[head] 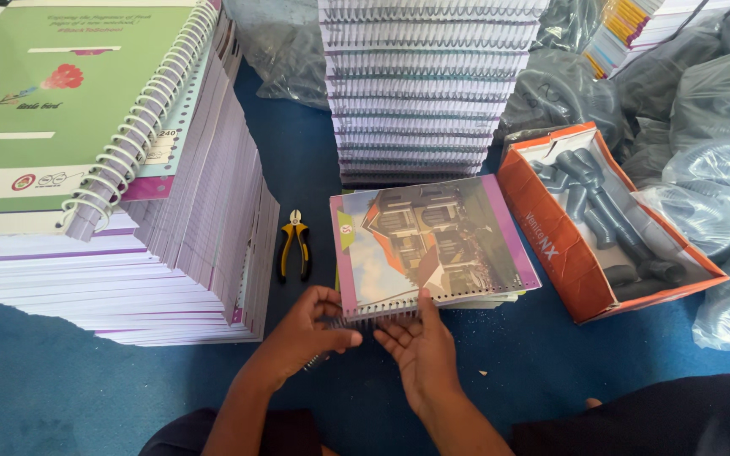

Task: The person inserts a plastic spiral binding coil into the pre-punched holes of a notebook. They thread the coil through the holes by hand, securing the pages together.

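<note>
A notebook [433, 241] with a house picture and pink border lies on the blue floor in front of me, its punched edge toward me. My left hand [310, 329] pinches a dark spiral coil [340, 322] at the notebook's near left corner. My right hand [416, 350] is palm up under the near edge, thumb pressed on the cover beside the coil. The coil runs along the punched holes; how far it is threaded I cannot tell.
Yellow-handled pliers [294, 245] lie left of the notebook. A tall stack of unbound notebooks [187, 219] with a green spiral notebook [61, 101] on top stands at left. Bound notebooks [424, 93] pile behind. An orange box [551, 245] of dark coils sits right, with plastic bags [711, 152] beyond.
</note>
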